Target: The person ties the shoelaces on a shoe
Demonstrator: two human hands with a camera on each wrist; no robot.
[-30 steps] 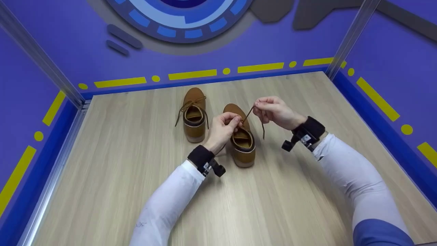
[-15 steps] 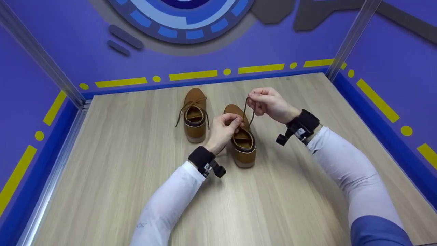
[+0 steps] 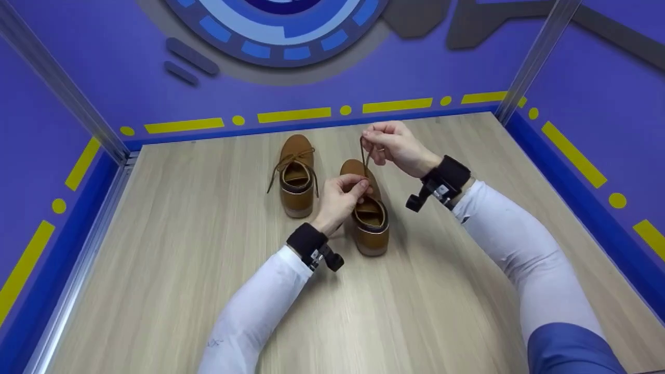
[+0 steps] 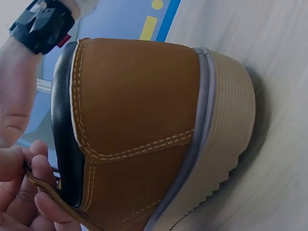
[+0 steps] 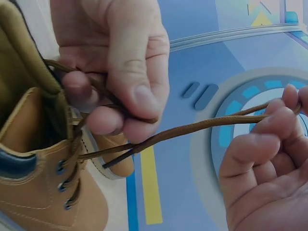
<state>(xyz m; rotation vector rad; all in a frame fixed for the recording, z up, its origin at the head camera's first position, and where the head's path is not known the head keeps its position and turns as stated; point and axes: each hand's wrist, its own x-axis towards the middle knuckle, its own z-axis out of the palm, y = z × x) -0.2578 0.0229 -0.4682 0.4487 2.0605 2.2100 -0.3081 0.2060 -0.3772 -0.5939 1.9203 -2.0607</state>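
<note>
Two brown lace-up shoes stand on the wooden table. My left hand (image 3: 340, 202) is at the lacing of the right-hand shoe (image 3: 372, 239), thumb and fingers pinching a looped part of the shoelace (image 5: 115, 96). Beyond it, over the toe, my right hand (image 3: 397, 148) pinches the other lace end (image 5: 187, 130) and holds it up. That lace runs doubled between the two hands in the right wrist view, a dark tip poking out below the left fingertips. The left wrist view shows the shoe's heel close up, with lace trailing from the left fingers (image 4: 45, 168).
The other shoe (image 3: 297, 201), its laces tied in a bow, stands just left of the worked one. Purple-blue panels (image 3: 311, 93) with yellow marks enclose the wooden tabletop (image 3: 171, 249) at the back and sides.
My right hand has moved left and away from me, carrying the lace from right of the shoe to above its toe. The left hand keeps its pinch nearly in place.
</note>
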